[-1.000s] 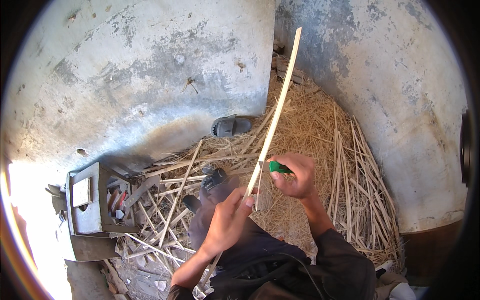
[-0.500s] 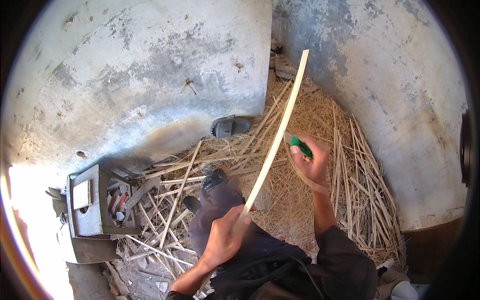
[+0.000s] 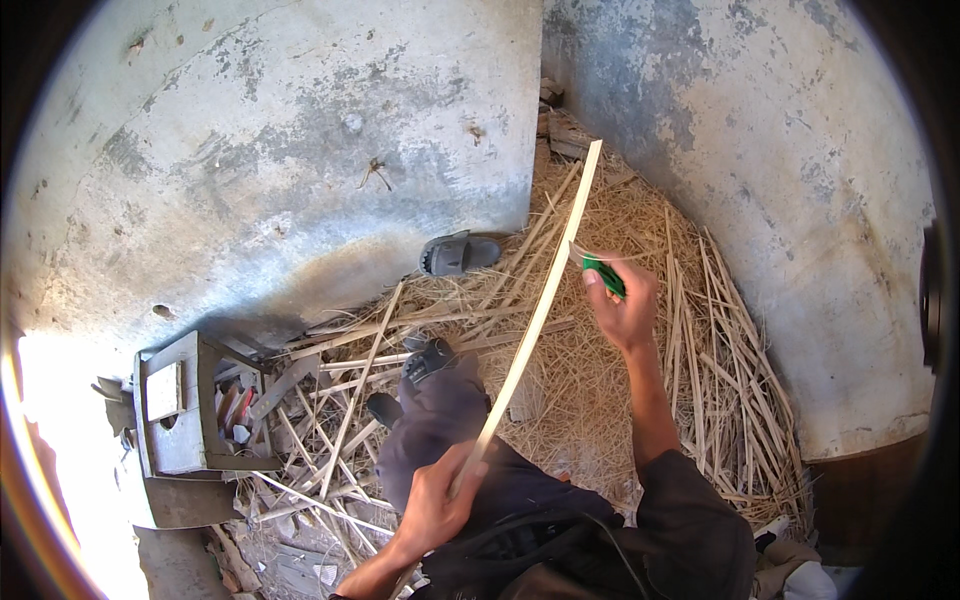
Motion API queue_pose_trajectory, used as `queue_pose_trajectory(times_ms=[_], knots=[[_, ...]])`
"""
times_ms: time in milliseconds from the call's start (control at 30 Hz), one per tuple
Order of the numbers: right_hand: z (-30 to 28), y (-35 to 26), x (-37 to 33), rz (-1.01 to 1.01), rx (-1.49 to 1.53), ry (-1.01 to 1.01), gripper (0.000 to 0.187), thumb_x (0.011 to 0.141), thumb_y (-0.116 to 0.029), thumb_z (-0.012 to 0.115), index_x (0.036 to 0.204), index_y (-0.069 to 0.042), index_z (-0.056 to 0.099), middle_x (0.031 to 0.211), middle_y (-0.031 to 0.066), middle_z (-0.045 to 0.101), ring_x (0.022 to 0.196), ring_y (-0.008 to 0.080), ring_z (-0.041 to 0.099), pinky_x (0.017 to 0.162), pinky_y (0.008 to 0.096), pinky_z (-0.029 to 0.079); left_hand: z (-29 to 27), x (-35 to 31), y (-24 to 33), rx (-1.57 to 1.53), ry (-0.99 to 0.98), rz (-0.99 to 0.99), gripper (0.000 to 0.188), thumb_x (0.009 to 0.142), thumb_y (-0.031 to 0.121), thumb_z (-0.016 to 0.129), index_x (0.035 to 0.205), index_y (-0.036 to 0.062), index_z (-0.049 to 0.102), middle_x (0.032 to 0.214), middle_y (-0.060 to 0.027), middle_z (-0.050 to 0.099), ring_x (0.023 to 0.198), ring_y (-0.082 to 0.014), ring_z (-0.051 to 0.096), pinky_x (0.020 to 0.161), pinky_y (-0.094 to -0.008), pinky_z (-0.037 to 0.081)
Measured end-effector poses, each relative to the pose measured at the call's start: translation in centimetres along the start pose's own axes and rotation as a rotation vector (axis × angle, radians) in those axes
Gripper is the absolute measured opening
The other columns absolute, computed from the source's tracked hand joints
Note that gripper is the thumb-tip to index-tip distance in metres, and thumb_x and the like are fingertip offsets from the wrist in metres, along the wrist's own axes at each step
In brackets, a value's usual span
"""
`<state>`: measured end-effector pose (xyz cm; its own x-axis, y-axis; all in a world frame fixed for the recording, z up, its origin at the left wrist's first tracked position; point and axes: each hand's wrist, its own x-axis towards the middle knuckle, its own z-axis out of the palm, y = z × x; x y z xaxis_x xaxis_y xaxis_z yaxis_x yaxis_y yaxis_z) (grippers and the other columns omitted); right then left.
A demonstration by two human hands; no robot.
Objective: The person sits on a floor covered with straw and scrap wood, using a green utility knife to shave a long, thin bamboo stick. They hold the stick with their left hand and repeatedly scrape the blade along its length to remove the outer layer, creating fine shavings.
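My left hand (image 3: pixel 436 502) is closed round the near end of a long, pale wooden strip (image 3: pixel 545 300). The strip slants away from me, up and to the right, its far end in the air over the shavings. In my right hand (image 3: pixel 630 305) is a small knife (image 3: pixel 603 277) with a green handle, gripped between thumb and fingers. Its short blade meets the strip's right edge, past the middle of its length. A thin curl of wood (image 3: pixel 612 257) shows by the blade and over my right fingers.
Straw-like shavings (image 3: pixel 590 400) cover the floor. Many loose strips lie along the right wall (image 3: pixel 715 400) and at the left. A dark slipper (image 3: pixel 460 254) rests by the left wall, and a worn wooden box-like stool (image 3: pixel 180 400) at the lower left.
My left hand has drawn back toward me, pulling the strip down past the blade. My right hand has risen slightly, and a thin curl of wood now shows at the knife.
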<state>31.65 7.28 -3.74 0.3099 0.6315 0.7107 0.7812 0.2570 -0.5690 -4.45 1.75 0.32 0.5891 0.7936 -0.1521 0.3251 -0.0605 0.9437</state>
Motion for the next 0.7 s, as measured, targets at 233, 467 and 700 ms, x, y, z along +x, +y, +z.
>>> queue_pose_trajectory(times_ms=[233, 467, 700], knots=[[-1.6, 4.1, 2.3, 0.227, -0.023, 0.134, 0.039, 0.108, -0.036, 0.065, 0.114, -0.002, 0.081, 0.067, -0.0005, 0.062, 0.054, 0.0067, 0.046, 0.052, 0.03, 0.032, 0.3, -2.1, -1.2, 0.021, -0.034, 0.031, 0.027, 0.11, 0.017, 0.065, 0.132, 0.002, 0.07, 0.074, 0.0011, 0.063, 0.067, -0.0046, 0.047, 0.06, -0.0259, 0.037], [-1.5, 4.8, 0.8, 0.301, 0.27, 0.114, 0.033, 0.11, -0.033, 0.061, 0.114, -0.004, 0.076, 0.069, -0.008, 0.043, 0.057, 0.0047, 0.032, 0.053, 0.0306, 0.025, 0.0, -1.5, -0.7, 0.004, 0.002, -0.011, 0.027, 0.109, 0.015, 0.066, 0.131, 0.0003, 0.069, 0.08, 0.0001, 0.068, 0.072, -0.0031, 0.05, 0.063, -0.0239, 0.04], [0.1, -0.4, -1.0, 0.221, 0.384, -0.069, 0.04, 0.106, -0.041, 0.064, 0.121, -0.006, 0.075, 0.067, -0.0066, 0.05, 0.058, 0.0038, 0.038, 0.054, 0.0294, 0.026, 0.4, -0.4, -0.8, -0.03, 0.068, 0.026, 0.024, 0.107, 0.01, 0.069, 0.129, -0.0007, 0.068, 0.082, 0.0013, 0.069, 0.074, -0.0016, 0.053, 0.064, -0.0206, 0.041]])
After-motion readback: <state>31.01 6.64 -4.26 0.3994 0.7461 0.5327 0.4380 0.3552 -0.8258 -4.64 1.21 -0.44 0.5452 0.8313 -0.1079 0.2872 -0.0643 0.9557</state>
